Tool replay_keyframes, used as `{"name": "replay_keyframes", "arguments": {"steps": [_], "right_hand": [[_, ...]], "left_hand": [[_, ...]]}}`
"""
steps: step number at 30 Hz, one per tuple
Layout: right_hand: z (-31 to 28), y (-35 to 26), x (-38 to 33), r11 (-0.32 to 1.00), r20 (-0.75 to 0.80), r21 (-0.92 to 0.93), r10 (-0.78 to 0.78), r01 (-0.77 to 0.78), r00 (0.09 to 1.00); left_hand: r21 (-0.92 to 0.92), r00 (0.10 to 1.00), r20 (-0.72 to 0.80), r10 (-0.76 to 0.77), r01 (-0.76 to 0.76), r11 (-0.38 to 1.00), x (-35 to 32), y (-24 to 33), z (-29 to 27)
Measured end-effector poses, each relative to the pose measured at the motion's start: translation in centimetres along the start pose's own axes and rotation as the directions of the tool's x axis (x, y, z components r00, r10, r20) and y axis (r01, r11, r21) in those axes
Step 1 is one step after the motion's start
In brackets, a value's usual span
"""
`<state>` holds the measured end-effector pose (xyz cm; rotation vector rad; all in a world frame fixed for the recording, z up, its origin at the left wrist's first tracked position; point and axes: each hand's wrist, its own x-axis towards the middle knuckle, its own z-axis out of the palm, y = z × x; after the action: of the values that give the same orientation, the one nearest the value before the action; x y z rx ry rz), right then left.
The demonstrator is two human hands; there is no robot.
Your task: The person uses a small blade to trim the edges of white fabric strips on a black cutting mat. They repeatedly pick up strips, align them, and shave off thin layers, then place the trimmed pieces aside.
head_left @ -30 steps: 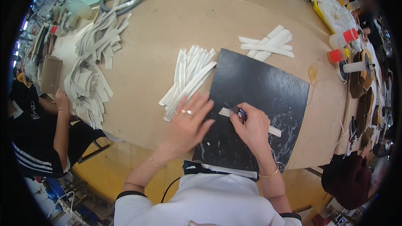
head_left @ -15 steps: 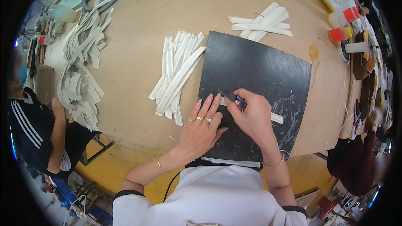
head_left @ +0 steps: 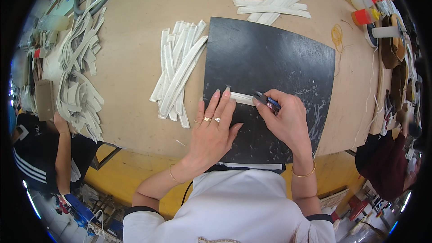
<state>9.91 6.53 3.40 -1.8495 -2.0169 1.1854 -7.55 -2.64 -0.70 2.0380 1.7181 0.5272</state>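
A narrow white strip (head_left: 242,98) lies across the black cutting mat (head_left: 270,54). My left hand (head_left: 213,121) is laid over the strip's left end, fingers stretched out and fingertips pressing down. My right hand (head_left: 288,117) is closed around small dark thread snips (head_left: 270,101) with a bit of blue on the handle. Their tips point left and rest at the strip's upper edge. My right hand covers the strip's right part. Whether the blades touch a thread is too small to tell.
Left of the mat is a pile of white strips (head_left: 177,72), with another pile (head_left: 276,4) beyond it. Loose grey-white strips (head_left: 81,85) heap at far left. Red-capped bottles (head_left: 365,16) and yellow thread (head_left: 336,36) are on the right. People sit at both sides.
My right hand and the snips have moved right along the strip, away from my left fingertips. More of the strip's middle shows between my hands. The whole view has shifted slightly.
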Motion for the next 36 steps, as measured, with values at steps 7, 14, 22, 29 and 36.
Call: {"name": "replay_keyframes", "arguments": {"steps": [7, 14, 22, 29, 36], "right_hand": [[-0.6, 0.4, -0.3, 0.998, 0.039, 0.054, 0.04, -0.042, 0.998], [-0.2, -0.8, -1.0, 0.948, -0.047, 0.215, -0.231, 0.235, 0.972], [-0.8, 0.5, -0.9, 0.994, -0.046, 0.107, 0.02, -0.015, 0.999], [-1.1, 1.4, -0.9, 0.994, -0.037, 0.104, 0.034, -0.03, 0.999], [-1.0, 1.8, -0.9, 0.996, -0.016, 0.093, 0.019, -0.017, 1.0]], "left_hand": [[-0.016, 0.991, -0.13, -0.013, 0.01, 1.0, 0.1, -0.1, 1.0], [-0.039, 0.98, -0.185, -0.072, 0.066, 0.997, 0.1, 0.4, 1.5], [0.117, 0.982, -0.187, -0.035, 0.058, 0.991, 0.6, 0.4, 1.4], [0.128, 0.974, -0.224, -0.032, 0.062, 0.99, 1.0, 0.6, 1.5], [0.201, 0.972, -0.227, -0.054, 0.101, 0.974, 1.0, 1.2, 1.7]]}}
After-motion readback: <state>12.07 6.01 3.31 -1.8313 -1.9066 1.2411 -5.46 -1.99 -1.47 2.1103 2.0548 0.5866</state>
